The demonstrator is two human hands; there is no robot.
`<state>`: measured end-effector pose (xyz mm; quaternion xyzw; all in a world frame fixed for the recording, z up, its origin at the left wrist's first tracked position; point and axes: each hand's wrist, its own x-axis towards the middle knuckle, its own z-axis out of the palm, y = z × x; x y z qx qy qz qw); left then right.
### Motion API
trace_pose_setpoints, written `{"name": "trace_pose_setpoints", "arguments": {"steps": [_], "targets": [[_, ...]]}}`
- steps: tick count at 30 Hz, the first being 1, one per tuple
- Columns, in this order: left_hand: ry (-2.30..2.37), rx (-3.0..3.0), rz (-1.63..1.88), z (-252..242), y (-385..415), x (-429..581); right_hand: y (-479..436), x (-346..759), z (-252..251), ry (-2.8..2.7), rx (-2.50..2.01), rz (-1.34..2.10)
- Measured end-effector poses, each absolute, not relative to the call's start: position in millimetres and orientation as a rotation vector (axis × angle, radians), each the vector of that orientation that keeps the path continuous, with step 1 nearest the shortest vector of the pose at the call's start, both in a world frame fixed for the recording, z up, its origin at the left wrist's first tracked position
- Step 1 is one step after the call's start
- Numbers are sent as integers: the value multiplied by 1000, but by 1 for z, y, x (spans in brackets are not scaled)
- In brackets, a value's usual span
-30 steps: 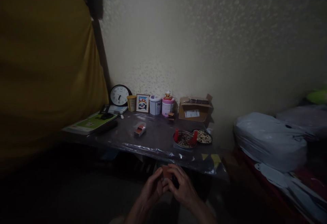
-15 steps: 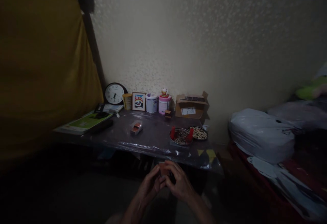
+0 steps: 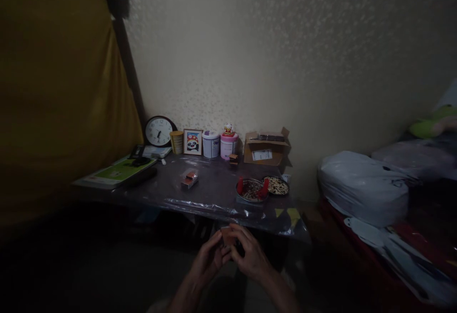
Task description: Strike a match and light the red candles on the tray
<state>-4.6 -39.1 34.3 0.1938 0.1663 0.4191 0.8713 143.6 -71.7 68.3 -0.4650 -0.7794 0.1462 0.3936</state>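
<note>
The fingers of the left hand [image 3: 209, 257] and right hand [image 3: 251, 255] grasp a small brownish box [image 3: 228, 237] between them, at the near edge of the table [image 3: 214, 184]. Beyond, a wrapped pack [image 3: 189, 179] lies left, a round tray [image 3: 252, 201] right; a clock [image 3: 159, 131] stands far left.

Box [image 3: 227, 235] between hands [image 3: 252, 257], table [image 3: 214, 182] beyond, wall [image 3: 228, 65] behind

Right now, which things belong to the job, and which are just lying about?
In the job: small brown box, held between left hand and right hand; perhaps also the pale sticks and wrapped orange boxes.
Lying about, apparently: clock, panda picture, yellow cup, white bag.
</note>
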Motion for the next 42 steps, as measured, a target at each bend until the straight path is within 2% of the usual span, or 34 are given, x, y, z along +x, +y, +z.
{"name": "trace_pose_setpoints", "arguments": {"steps": [33,38,42], "targets": [[307,478,909,41,-45,1,-74,132,70,-1813,-1269,343],[288,459,923,43,-44,-2,-71,138,74,-1785,-1144,573],[310,412,872,40,-43,-6,-60,155,74,-1550,-1153,848]]}}
